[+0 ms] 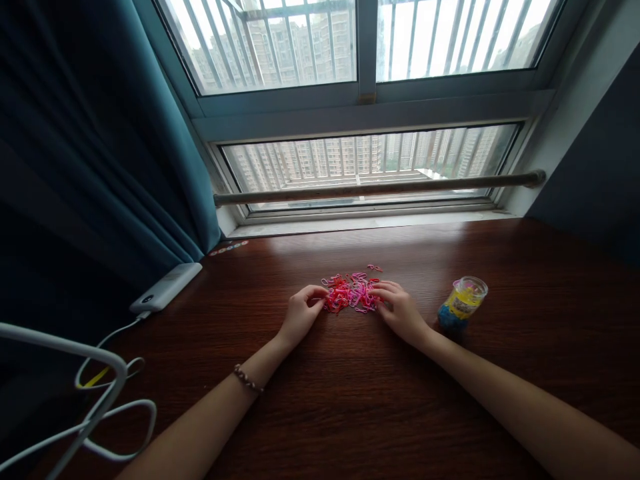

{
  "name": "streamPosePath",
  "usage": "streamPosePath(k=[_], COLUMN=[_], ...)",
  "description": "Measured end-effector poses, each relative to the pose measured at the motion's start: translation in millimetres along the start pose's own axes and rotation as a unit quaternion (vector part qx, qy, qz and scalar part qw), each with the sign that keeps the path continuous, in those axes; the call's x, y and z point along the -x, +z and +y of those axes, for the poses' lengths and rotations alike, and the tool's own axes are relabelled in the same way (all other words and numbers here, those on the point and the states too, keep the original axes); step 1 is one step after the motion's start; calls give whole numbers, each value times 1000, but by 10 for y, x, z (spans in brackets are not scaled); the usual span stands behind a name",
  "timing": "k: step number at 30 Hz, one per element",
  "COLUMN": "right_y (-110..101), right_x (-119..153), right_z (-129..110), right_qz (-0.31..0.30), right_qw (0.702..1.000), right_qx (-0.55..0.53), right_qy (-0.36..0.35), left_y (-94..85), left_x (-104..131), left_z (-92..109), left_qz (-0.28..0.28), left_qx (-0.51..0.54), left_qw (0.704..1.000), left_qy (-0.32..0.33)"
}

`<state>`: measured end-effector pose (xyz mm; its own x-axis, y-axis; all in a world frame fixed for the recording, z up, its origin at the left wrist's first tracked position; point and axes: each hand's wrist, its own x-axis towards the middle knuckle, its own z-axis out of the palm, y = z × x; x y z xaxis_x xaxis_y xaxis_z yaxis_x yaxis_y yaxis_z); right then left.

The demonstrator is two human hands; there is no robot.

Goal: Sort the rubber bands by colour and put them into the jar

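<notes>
A loose pile of pink and red paper clips (353, 292) lies on the dark brown wooden table (330, 400). My left hand (304, 310) touches the pile's left edge, thumb and fingertips close together; anything between them is too small to make out. On the right edge of the pile rests my right hand (397, 308), its fingers slightly apart and bent over the clips, with nothing visibly held. A few pink clips (375, 268) lie just behind the pile.
Right of my right hand stands a clear jar (463, 303) with a yellow label and blue contents. At the left are a white power strip (167, 287), white cables (120, 407) and a blue curtain (165, 167). A metal bar (380, 189) crosses the window behind the table.
</notes>
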<state>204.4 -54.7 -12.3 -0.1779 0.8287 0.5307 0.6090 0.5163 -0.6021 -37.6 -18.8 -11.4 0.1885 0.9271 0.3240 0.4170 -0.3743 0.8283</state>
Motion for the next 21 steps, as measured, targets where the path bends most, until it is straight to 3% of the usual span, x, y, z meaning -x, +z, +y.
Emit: streamPosePath(k=[3,9,14,17,21], right_y=[28,24,-9,-21,-17], right_x=[5,22,41,53,61], right_z=[23,22,-138,-194,-192], right_qz=[-28,22,-66,-108,-115], right_qw=[999,998,990,983,980], right_qx=[19,65,79,83,97], right_qy=[-21,6,-101,-127,-127], left_y=[-5,7,21,12,-10], left_x=[-5,41,80,68,17], left_z=[-5,114,224,171,21], left_qz=[17,0,-21,2,50], left_qx=[-7,-61,-125,-141,-130], left_qw=[1000,996,981,983,990], left_qy=[2,66,144,118,0])
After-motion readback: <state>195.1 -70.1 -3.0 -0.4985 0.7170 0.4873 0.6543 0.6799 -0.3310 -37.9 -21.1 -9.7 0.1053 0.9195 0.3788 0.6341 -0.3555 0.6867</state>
